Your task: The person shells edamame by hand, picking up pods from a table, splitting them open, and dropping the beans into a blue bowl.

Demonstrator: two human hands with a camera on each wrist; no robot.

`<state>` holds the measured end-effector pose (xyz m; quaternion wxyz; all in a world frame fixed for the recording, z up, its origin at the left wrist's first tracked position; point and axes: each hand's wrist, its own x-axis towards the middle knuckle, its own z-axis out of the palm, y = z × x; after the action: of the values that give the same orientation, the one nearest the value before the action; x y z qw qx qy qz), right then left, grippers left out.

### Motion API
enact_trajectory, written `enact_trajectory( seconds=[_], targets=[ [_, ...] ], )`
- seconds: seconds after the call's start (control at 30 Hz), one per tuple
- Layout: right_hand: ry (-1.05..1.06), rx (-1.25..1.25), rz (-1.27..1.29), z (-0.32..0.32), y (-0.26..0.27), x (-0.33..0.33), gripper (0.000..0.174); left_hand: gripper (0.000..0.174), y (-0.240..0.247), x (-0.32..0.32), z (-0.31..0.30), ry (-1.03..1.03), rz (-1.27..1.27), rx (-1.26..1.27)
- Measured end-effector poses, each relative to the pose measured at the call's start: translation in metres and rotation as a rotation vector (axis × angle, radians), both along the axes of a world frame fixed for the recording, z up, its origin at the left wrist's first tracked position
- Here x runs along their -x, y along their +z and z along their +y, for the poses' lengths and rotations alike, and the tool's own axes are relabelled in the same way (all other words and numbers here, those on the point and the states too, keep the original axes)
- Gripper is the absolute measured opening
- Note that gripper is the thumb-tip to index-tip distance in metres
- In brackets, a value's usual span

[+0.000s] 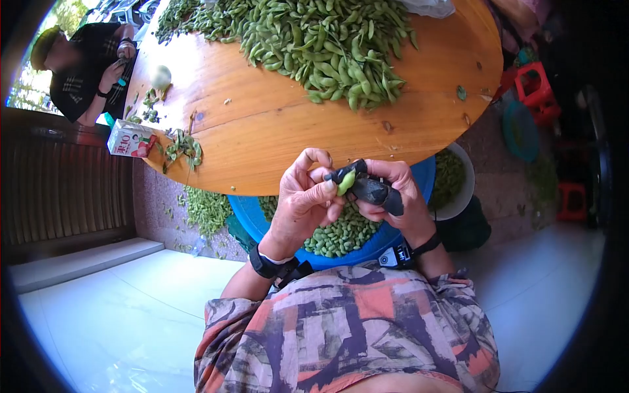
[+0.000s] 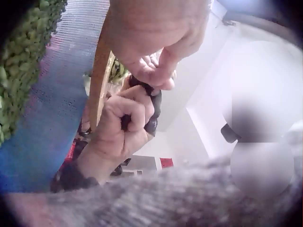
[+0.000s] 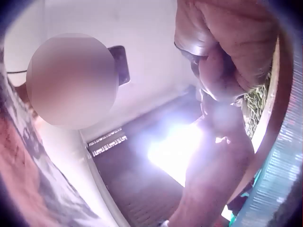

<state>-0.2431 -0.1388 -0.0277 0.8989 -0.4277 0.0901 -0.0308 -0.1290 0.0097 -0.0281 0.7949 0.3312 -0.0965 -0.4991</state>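
Holding the work up between my chest and the near edge of the bench (image 1: 262, 131), I had both grips close together, I judge so that whatever fell would drop into the blue tub (image 1: 244, 211) straight below them. My left grip (image 1: 304, 200) was nearly closed, thumb and fingertips pinching a single green pod (image 1: 345, 183) by one end, with its free end pointing across to my right grip (image 1: 401, 196). That one was curled tight round a black cutter (image 1: 373, 190), whose nose touched the pod; I could not tell whether its blades were apart. The tub beneath my grips held more pods. Beyond my grips, well apart from them, the big heap of pods (image 1: 327, 39) lay on the bench. Far off to the left of them a small carton (image 1: 130, 139) sat at the bench's edge.
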Motion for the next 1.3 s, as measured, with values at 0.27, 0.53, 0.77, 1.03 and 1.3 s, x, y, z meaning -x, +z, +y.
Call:
enact_trajectory(
  seconds=[0.27, 0.53, 0.77, 1.03, 1.3],
  targets=[
    [-0.201, 1.038, -0.090, -0.002, 0.015, 0.001, 0.020, 0.025, 0.017, -0.001, -0.007, -0.155, -0.610, -0.334],
    [-0.208, 0.999, 0.017, 0.007, 0.007, 0.001, 0.022, 0.030, 0.017, -0.010, 0.000, -0.224, -0.735, -0.398],
    [-0.517, 1.461, -0.096, 0.047, -0.008, -0.005, 0.046, 0.027, 0.007, 0.024, -0.014, 0.204, -0.522, -0.445],
    [-0.634, 1.435, -0.084, 0.050, -0.007, -0.009, 0.028, 0.038, 0.003, 0.031, -0.023, 0.283, -0.529, -0.352],
    [-0.583, 1.143, -0.029, 0.017, -0.003, 0.003, 0.023, 0.059, 0.017, 0.012, -0.010, -0.027, -0.217, -0.200]
  ],
)
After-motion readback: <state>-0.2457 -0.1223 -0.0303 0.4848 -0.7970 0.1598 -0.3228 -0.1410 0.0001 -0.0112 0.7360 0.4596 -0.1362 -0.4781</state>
